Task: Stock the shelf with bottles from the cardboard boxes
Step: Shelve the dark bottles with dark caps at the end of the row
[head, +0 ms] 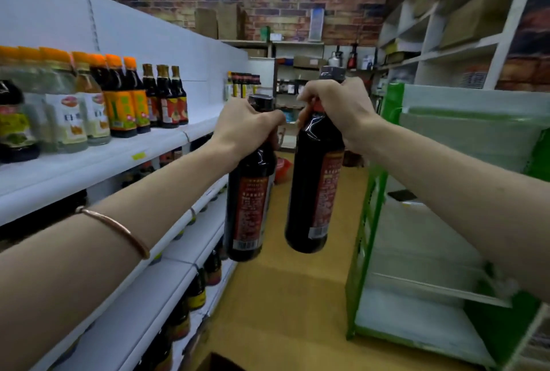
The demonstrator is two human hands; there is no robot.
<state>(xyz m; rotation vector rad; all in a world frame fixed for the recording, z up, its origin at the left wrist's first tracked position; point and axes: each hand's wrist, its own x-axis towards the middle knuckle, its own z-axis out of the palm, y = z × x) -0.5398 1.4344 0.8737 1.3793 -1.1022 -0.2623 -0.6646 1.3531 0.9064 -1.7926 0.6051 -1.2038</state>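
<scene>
Both of my hands hold dark bottles with red labels in mid-air over the aisle. My left hand (245,126) grips the neck of one dark bottle (248,209), which hangs just right of the white shelf (98,159). My right hand (339,108) grips the neck of a second dark bottle (315,189), held slightly higher and to the right. The two bottles hang upright, close together but apart. A corner of a cardboard box (220,363) shows at the bottom edge.
The white shelf's top board carries several bottles with orange caps (119,96) and dark ones (168,96), with bare board further along. Lower boards hold more dark bottles (196,290). A green rack (375,215) stands on the right. The yellow floor runs between them.
</scene>
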